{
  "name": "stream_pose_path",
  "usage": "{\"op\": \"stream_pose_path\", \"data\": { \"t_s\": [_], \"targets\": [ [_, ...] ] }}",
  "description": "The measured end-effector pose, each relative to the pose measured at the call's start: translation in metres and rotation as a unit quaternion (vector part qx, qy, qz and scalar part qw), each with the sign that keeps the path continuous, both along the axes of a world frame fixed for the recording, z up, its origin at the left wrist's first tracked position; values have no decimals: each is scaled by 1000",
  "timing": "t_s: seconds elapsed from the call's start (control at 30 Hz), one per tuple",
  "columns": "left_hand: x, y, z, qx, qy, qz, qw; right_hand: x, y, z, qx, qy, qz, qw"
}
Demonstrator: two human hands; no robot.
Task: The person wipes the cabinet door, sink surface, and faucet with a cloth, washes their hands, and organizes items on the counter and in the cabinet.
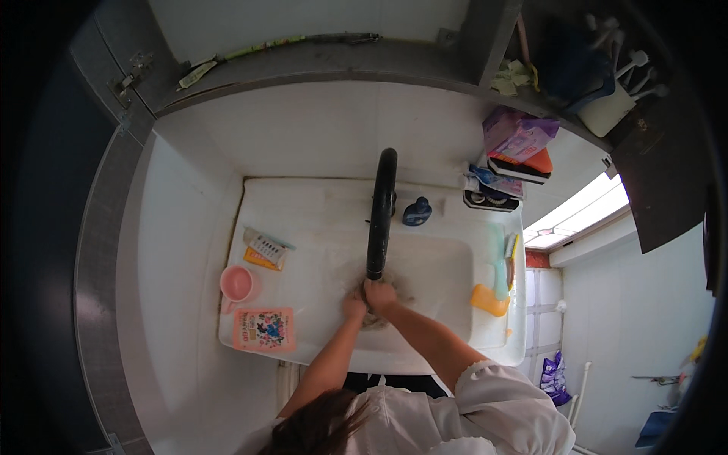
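Both my hands are together in the white sink [444,318], right under the mouth of a black curved faucet [383,205]. My left hand [353,305] has its fingers curled in against the right one. My right hand [381,294] is closed just below the spout and partly covers the left fingers. Something greyish-brown [373,321] shows beneath and between them; whether it is a cloth or churned water I cannot make out. Blurred greyish patches surround the hands in the basin.
On the left rim sit a pink mug [236,283], a pink floral packet [263,329] and small packets [265,252]. A dark blue bottle [417,212] stands behind the basin. Along the right rim lie an orange item [490,300] and a brush [512,262]. A shelf [318,62] runs overhead.
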State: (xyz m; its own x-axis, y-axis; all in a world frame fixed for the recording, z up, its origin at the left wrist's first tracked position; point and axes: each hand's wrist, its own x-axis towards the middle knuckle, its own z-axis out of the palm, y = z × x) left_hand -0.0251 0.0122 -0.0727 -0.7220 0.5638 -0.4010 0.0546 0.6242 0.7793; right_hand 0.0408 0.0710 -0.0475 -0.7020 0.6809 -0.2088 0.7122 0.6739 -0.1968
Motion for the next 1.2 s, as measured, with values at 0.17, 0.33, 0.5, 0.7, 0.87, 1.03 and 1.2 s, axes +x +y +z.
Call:
{"op": "stream_pose_path", "data": {
  "t_s": [0.17,0.33,0.5,0.7,0.87,1.03,1.2],
  "targets": [
    [3,-1,-13,-9,14,-67,998,-2,46,-16,-109,47,-161,980],
    [-4,-2,-29,-21,51,6,998,9,48,-2,-111,158,-287,938],
    [-4,4,-34,-32,59,-48,997,22,10,-8,-88,199,-49,975],
    [-5,8,-21,-11,-28,15,999,7,-19,-9,-123,160,-142,969],
    [-1,9,-18,-55,65,-38,996,7,9,-16,-46,46,-27,998],
    [-8,0,-33,-56,125,-67,988,-3,46,-11,-70,-7,-46,996],
    [-3,0,-36,-25,129,-36,991,9,44,-7,-131,151,-256,946]
  ]
}}
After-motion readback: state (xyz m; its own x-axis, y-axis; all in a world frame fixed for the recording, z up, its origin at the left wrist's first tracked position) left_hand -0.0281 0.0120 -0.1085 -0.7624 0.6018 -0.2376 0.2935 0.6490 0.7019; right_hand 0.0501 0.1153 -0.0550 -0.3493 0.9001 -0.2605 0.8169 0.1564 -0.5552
